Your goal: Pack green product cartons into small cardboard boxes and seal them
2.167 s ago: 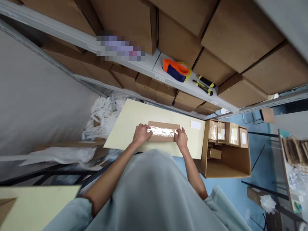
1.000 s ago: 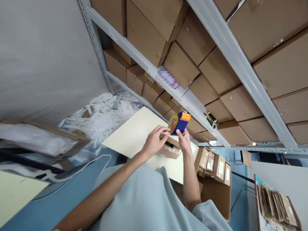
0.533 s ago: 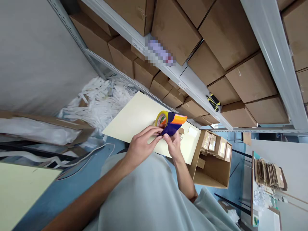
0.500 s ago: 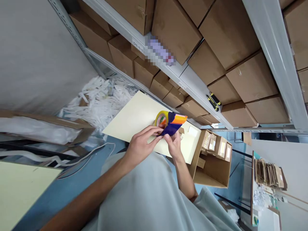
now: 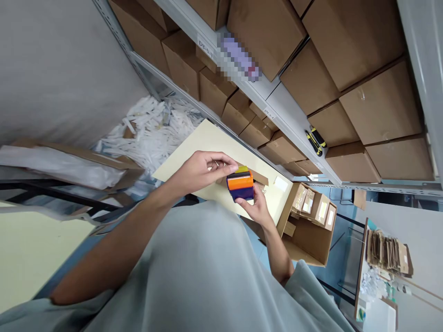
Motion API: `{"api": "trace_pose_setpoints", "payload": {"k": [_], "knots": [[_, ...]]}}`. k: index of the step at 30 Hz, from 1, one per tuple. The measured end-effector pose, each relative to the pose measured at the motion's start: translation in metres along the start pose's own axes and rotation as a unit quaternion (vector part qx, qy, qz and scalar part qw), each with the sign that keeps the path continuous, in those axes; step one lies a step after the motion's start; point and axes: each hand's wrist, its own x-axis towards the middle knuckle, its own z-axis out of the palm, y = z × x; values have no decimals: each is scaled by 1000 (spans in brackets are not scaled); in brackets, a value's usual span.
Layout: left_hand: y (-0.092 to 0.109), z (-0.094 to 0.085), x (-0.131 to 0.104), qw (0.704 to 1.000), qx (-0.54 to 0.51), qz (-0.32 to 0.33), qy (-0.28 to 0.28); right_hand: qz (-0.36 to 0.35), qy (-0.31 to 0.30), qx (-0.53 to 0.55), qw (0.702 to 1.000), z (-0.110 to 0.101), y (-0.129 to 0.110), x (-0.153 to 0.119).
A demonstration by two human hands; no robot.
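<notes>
My right hand (image 5: 256, 208) grips a tape dispenser (image 5: 240, 183) from its right and lower side. The dispenser is dark blue and orange, with a yellow roll of packing tape (image 5: 242, 169) showing at its top. My left hand (image 5: 209, 171) is closed in a pinch, thumb and forefinger meeting at the tape's left edge. Whatever length of tape lies between those fingertips is too small to make out. Beneath both hands is a cream tabletop (image 5: 194, 146), on which brown cardboard (image 5: 258, 175) lies partly hidden behind the dispenser.
Shelving with cardboard boxes (image 5: 265, 34) runs along the far side. Two yellow-black utility knives (image 5: 314, 141) rest on its ledge. An open carton (image 5: 308, 242) holding small boxes stands right of the table. White paper strips (image 5: 152, 127) are heaped at the left.
The dispenser has turned, so its orange side now faces me and the roll's open side is no longer visible. My left hand has shifted up to the top of the dispenser.
</notes>
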Motion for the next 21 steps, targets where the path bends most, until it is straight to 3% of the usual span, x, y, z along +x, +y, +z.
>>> {"api": "trace_pose_setpoints", "payload": {"k": [6,13,17,21], "knots": [[12,4,-1,998,3,-24,-63,3,-41,-60,997,-18,10,-1],[18,19,-6,995,71,-71,-18,51,-113,-142,982,-37,22,1],[3,32,-15,989,117,-94,3,88,-175,-165,967,-53,15,0],[-24,54,-22,986,67,-150,21,125,-246,-193,942,-76,4,3]]}}
